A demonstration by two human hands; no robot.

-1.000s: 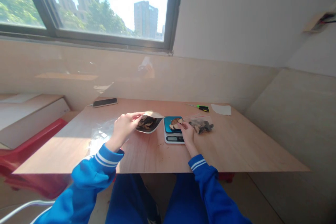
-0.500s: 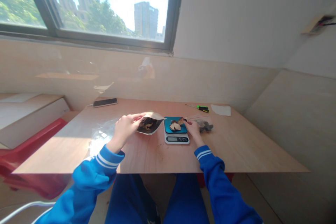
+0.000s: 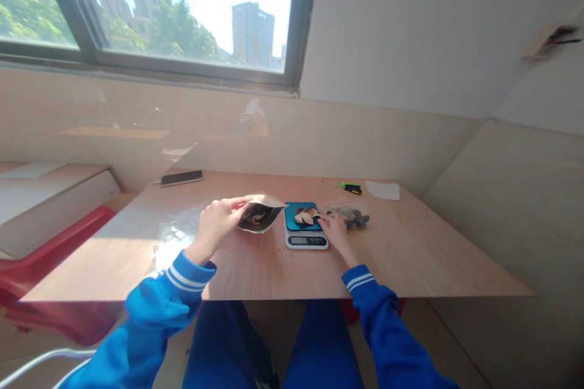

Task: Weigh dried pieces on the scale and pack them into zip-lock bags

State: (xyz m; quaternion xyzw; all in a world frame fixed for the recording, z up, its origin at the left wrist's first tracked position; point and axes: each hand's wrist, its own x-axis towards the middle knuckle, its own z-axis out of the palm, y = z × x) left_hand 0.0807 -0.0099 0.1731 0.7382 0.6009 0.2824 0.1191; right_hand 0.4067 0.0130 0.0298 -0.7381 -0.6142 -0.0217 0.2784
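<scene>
My left hand (image 3: 221,222) grips the upper left edge of a pouch (image 3: 261,219), whose mouth gapes toward me and shows brown dried pieces inside. Right of the pouch stands a white kitchen scale (image 3: 307,241) with a blue top plate. Several pale and brown dried slices (image 3: 305,215) lie on that plate. My right hand (image 3: 334,226) is at the plate's right edge, fingertips pressed together against the slices; whether a piece is between them is too small to tell. Beyond this hand lies a clear bag (image 3: 356,217) of dark pieces.
A phone (image 3: 181,178) lies at the table's back left. Clear plastic wrapping (image 3: 177,234) sits left of my left hand. A green and black screwdriver (image 3: 350,188) and white paper (image 3: 382,190) are at the back right. Crumbs dot the tabletop before the scale.
My right hand has moved slightly down and left at the plate's edge. The brown piece it held raised over the plate now lies among the slices. My left hand and the pouch have hardly moved.
</scene>
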